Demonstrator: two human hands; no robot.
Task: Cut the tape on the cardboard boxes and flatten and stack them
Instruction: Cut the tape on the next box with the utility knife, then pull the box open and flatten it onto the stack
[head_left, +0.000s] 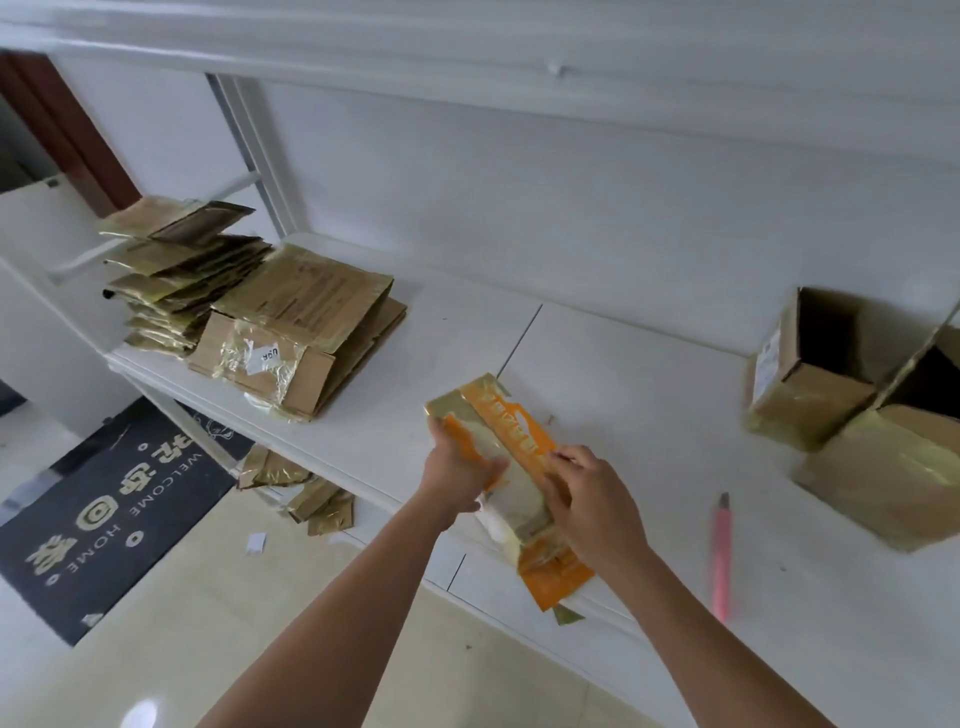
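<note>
Both hands grip the flattened orange box (506, 470) at frame centre: left hand (457, 470) on its edge, right hand (587, 499) atop. Press creases flat, then carry to the stack (260, 306) upper left on the counter (649, 364).

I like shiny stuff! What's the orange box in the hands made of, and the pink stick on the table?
The orange box, held by the left hand and right hand, looks like thin printed cardboard wrapped in glossy clear tape; it is squashed flat and the tape glints gold. The pink stick looks like smooth plastic, probably a cutter handle, though blur hides detail.
</note>
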